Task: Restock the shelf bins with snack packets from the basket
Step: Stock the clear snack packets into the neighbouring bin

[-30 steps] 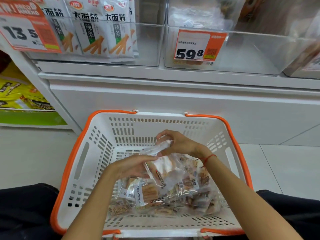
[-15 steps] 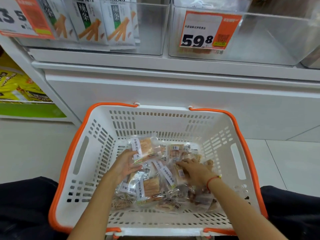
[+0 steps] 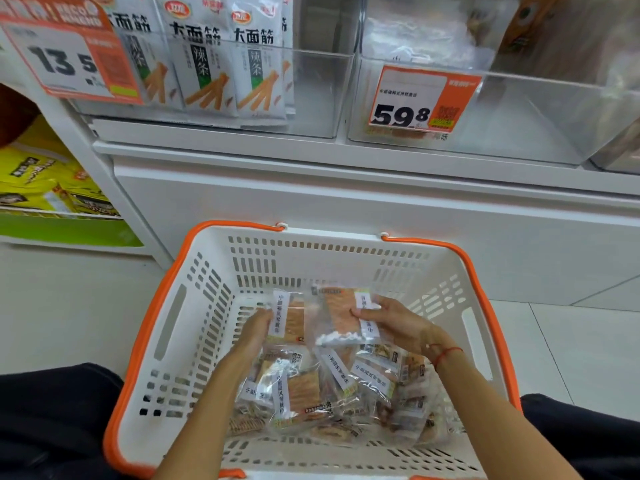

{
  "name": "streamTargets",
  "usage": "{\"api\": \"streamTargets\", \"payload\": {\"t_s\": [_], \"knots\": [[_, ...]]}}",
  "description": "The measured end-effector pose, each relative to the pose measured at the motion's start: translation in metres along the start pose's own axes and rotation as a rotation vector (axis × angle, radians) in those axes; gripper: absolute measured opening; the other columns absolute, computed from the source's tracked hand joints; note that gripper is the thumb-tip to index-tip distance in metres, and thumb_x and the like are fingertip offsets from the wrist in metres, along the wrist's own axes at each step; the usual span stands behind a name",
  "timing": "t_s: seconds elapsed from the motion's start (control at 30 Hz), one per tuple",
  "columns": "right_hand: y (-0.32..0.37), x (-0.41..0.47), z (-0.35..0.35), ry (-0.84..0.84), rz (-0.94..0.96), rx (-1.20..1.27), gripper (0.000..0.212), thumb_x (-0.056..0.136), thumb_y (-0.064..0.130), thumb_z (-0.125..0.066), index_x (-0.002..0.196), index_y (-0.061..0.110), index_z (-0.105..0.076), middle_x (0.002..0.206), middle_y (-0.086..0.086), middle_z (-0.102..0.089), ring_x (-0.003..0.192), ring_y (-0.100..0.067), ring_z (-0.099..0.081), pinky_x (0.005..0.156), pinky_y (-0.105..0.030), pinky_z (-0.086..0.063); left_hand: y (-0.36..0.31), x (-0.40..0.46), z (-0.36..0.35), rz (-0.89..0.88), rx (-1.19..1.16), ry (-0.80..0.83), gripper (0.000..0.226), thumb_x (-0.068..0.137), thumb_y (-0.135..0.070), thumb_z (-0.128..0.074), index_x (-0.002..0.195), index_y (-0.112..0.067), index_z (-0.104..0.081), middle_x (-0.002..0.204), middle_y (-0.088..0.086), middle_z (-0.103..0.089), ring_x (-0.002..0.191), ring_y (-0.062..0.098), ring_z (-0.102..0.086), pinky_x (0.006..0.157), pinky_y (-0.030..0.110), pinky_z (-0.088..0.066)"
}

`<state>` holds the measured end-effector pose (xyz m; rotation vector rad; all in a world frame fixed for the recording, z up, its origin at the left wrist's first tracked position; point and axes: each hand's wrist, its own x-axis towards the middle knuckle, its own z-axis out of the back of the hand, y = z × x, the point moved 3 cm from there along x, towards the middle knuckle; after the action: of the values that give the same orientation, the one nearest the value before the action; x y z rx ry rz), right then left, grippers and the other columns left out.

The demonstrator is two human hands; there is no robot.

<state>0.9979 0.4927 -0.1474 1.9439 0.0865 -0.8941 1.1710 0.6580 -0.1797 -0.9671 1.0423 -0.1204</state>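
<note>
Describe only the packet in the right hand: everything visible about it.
The packet is a flat clear plastic pouch showing an orange-brown ridged snack slab inside. A white label strip with dark print runs along its right side, and small white pieces sit near its lower edge. The right hand pinches its right edge, holding it raised and facing the camera above the loose packets in the basket. Its left edge overlaps the packet held by the left hand.

Two hands point(image 3: 254, 329) point(image 3: 394, 322); one basket point(image 3: 166, 327); two price tags point(image 3: 67, 60) point(image 3: 420, 98); two clear bins point(image 3: 311, 88) point(image 3: 540, 119).
</note>
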Motion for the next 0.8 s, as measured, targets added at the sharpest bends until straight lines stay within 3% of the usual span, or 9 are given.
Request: {"api": "streamTargets", "payload": {"t_s": [0.13,0.23,0.33,0.4,0.53,0.67,0.8], "knots": [[0.013,0.002,-0.005,-0.061,0.044,-0.457,0.019,0.082,0.007,-0.071,0.099,0.014,-0.066,0.095,-0.005,-0.071,0.077,-0.011,-0.068,0.067,-0.017,-0.051,-0.006,0.0,0.005,-0.029,0.002,0.019,0.03,0.101,-0.012,-0.033,0.123,0.0,-0.049,0.121,0.022,-0.056,0.114,0.034,-0.053,0.103,0.049,-0.039],[0.03,-0.002,-0.02,0.151,-0.033,-0.869,0.022,0.086,0.009,-0.065,0.082,0.03,-0.071,0.08,0.017,-0.067,0.076,-0.004,-0.059,0.072,-0.014,-0.043,-0.015,0.0,0.009,-0.082,0.166,0.052,0.035,0.102,-0.017,-0.03,0.132,-0.006,-0.044,0.14,0.019,-0.044,0.129,0.033,-0.043,0.107,0.045,-0.032],[0.035,0.006,-0.042,0.239,-0.044,-1.267,0.026,0.088,0.012,-0.062,0.113,0.017,-0.069,0.087,0.01,-0.065,0.075,-0.006,-0.054,0.076,-0.02,-0.046,-0.026,-0.005,-0.003,-0.115,0.272,0.148,0.04,0.104,-0.015,-0.027,0.142,-0.008,-0.035,0.15,0.008,-0.033,0.137,0.022,-0.032,0.107,0.03,-0.026],[0.035,0.014,-0.054,0.106,0.056,-1.267,0.031,0.084,0.01,-0.067,0.115,0.013,-0.064,0.094,0.001,-0.065,0.077,-0.011,-0.056,0.074,-0.024,-0.048,-0.033,-0.008,-0.016,-0.137,0.341,0.21,0.041,0.104,-0.014,-0.026,0.143,-0.006,-0.035,0.151,0.01,-0.032,0.136,0.021,-0.033,0.105,0.028,-0.027],[0.035,0.019,-0.061,-0.106,0.294,-1.168,0.039,0.069,0.007,-0.08,0.09,0.02,-0.05,0.097,-0.001,-0.059,0.079,-0.016,-0.053,0.066,-0.026,-0.045,-0.031,-0.017,-0.028,-0.121,0.419,0.28,0.046,0.104,-0.024,-0.023,0.146,-0.007,-0.028,0.154,0.011,-0.026,0.14,0.023,-0.028,0.112,0.035,-0.023],[0.024,0.024,-0.065,-0.134,0.399,-1.198,0.054,0.069,0.004,-0.078,0.108,0.016,-0.042,0.087,-0.007,-0.063,0.072,-0.021,-0.055,0.063,-0.033,-0.049,-0.026,-0.024,-0.028,-0.03,0.358,0.444,0.074,0.086,-0.052,-0.037,0.149,-0.016,-0.022,0.158,0.003,-0.017,0.143,0.022,-0.021,0.116,0.043,-0.017],[0.02,0.025,-0.065,-0.174,0.48,-1.105,0.052,0.071,0.003,-0.077,0.11,0.016,-0.045,0.091,-0.005,-0.065,0.081,-0.021,-0.061,0.076,-0.04,-0.054,-0.023,-0.023,-0.031,-0.076,0.485,0.449,0.064,0.094,-0.027,-0.051,0.149,-0.017,-0.02,0.156,0.003,-0.021,0.141,0.021,-0.025,0.105,0.034,-0.031]]}}
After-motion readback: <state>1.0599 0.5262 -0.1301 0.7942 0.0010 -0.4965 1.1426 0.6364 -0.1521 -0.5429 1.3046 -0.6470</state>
